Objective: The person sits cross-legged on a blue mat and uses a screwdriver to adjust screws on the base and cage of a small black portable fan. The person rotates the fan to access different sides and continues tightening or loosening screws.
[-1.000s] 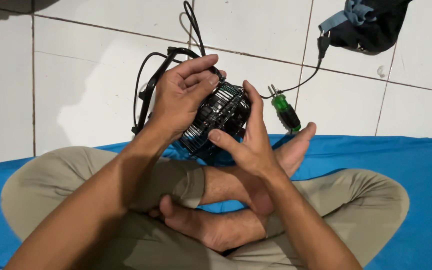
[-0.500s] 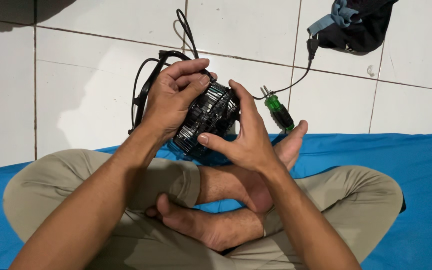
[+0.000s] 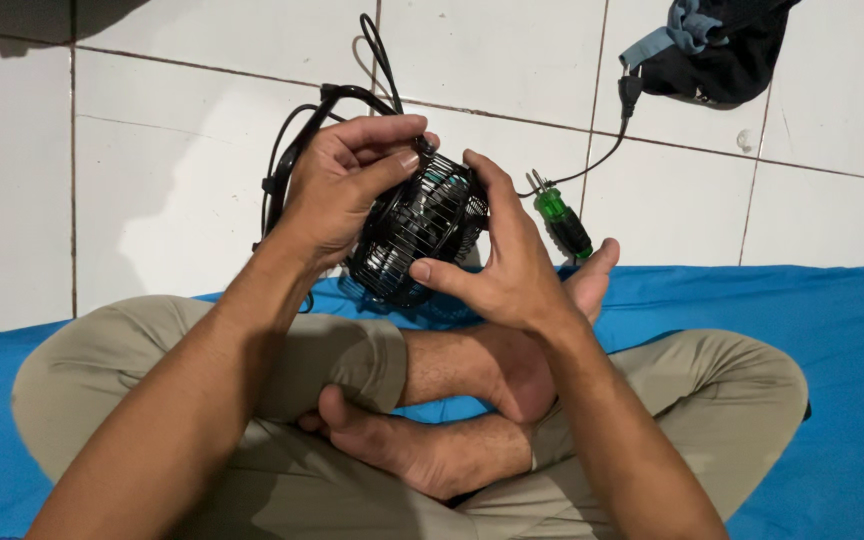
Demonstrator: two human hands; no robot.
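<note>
A small black fan with a wire grille (image 3: 422, 235) is held up above my crossed legs. My left hand (image 3: 347, 185) grips its upper left rim, fingers curled over the top edge. My right hand (image 3: 497, 255) cups the right side, thumb pressed on the lower front of the grille. The fan's black cable (image 3: 297, 140) loops behind my left hand on the white tile floor.
A green-handled screwdriver (image 3: 562, 222) lies on the tiles by my right foot. A dark bag with a blue strap (image 3: 717, 45) sits at the top right, a thin cable running from it. A blue mat (image 3: 832, 330) lies under my legs.
Both hands stay on the fan. It has tilted slightly, and my left fingers have shifted further over its top edge.
</note>
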